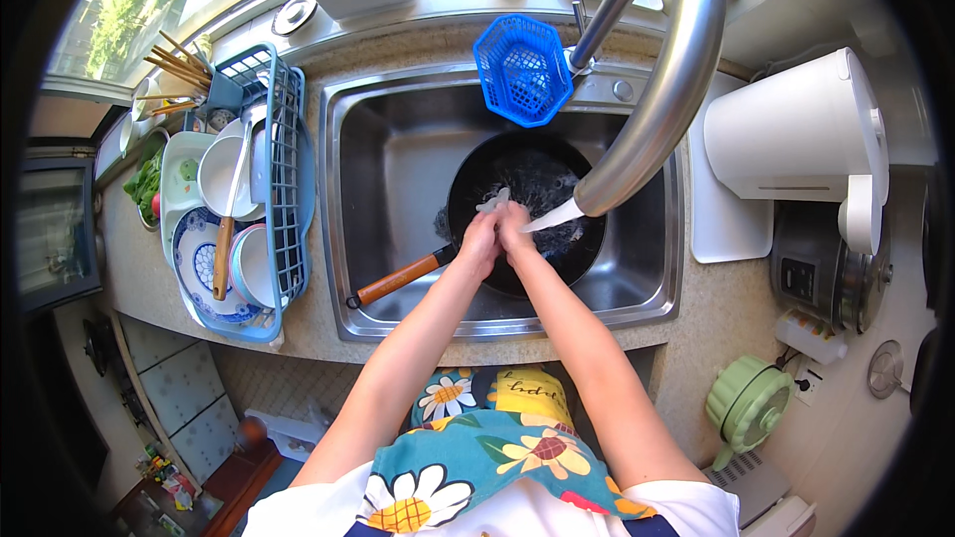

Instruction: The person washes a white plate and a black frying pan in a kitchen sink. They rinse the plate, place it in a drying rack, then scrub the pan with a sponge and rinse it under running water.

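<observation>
Both my hands are together over a black frying pan (574, 261) with a wooden handle, which lies in the stainless steel sink (403, 164). Water from the curved faucet (656, 119) runs down onto my right hand (513, 227) and into the pan. Beside it, touching, is my left hand (481, 239). A small whitish, translucent thing (494, 201) shows at the fingertips; I cannot tell what it is or which hand holds it. The pan's handle (399, 278) points to the lower left of the sink. Water splashes on the pan's bottom.
A blue plastic basket (522, 71) hangs at the sink's back edge by the faucet. On the left stands a dish rack (287, 186) with bowls, plates and chopsticks. To the right are a white jug-like container (791, 127), a white tray (727, 216) and a rice cooker (809, 268).
</observation>
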`<state>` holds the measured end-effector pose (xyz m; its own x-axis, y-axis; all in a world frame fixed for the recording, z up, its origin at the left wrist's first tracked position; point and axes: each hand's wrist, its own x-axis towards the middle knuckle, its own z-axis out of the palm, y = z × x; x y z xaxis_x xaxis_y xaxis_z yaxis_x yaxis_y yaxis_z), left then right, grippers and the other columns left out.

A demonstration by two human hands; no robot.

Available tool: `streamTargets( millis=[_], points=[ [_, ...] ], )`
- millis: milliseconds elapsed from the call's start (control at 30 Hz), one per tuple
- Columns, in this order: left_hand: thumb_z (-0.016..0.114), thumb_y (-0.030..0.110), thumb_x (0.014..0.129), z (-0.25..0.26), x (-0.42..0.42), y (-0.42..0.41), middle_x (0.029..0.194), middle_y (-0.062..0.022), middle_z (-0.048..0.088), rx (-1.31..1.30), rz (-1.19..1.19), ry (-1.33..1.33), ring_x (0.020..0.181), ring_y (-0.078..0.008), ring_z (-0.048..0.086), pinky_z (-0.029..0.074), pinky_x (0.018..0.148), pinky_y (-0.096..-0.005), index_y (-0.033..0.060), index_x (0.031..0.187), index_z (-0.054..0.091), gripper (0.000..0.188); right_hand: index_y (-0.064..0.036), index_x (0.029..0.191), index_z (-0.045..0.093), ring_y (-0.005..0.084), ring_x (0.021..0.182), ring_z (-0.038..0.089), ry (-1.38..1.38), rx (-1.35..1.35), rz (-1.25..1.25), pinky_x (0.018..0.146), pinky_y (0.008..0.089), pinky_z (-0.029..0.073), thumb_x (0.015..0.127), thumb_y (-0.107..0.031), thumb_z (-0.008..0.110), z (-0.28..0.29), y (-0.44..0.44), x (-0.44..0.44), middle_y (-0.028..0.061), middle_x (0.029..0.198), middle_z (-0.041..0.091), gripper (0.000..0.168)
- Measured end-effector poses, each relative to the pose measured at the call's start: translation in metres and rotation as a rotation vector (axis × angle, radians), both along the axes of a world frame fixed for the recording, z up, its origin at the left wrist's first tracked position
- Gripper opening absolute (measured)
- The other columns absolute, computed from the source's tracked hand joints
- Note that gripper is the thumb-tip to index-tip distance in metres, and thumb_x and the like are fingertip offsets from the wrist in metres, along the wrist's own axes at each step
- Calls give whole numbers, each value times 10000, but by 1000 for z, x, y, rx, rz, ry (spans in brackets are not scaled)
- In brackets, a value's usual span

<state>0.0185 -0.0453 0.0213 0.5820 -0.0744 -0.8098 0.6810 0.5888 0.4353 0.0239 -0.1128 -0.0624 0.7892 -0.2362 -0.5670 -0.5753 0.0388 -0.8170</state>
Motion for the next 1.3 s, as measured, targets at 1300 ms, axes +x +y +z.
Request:
streamTargets(
  millis=[1300],
  points=[
    [350, 454, 952, -30, -26, 142, 741, -95, 582, 281, -489, 234, 632, -178, 573, 474, 583, -312, 14, 1015, 560, 491, 3, 870, 557, 294, 754, 614, -723, -580, 1089, 662, 397, 513, 758, -56, 495, 75, 92, -81, 141, 762, 608, 141]
  ],
)
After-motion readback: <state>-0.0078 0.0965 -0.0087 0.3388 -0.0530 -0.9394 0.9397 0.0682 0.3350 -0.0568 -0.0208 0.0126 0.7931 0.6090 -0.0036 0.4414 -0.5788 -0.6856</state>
